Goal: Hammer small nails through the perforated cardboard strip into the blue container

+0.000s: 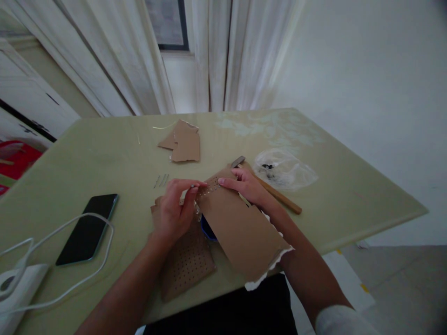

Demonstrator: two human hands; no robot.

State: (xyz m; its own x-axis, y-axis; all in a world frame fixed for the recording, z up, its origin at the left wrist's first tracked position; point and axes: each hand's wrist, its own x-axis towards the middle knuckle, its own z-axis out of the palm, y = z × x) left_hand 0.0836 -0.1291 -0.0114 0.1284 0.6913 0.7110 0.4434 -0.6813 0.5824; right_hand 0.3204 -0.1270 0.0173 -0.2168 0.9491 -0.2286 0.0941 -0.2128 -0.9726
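My left hand is closed in a pinch on what looks like a nail, with only its end showing, at the far left edge of a torn cardboard piece. Rows of small holes run across that end of the cardboard. My right hand grips the same piece from the right, thumb on top and fingers near a hammer. Beneath lies a second cardboard piece full of holes. Part of a dark blue object shows between the two pieces.
Several loose nails lie left of my hands. Cardboard scraps are farther back, and a clear plastic bag holding small dark bits sits at right. A phone, white cable and power strip occupy the table's left side.
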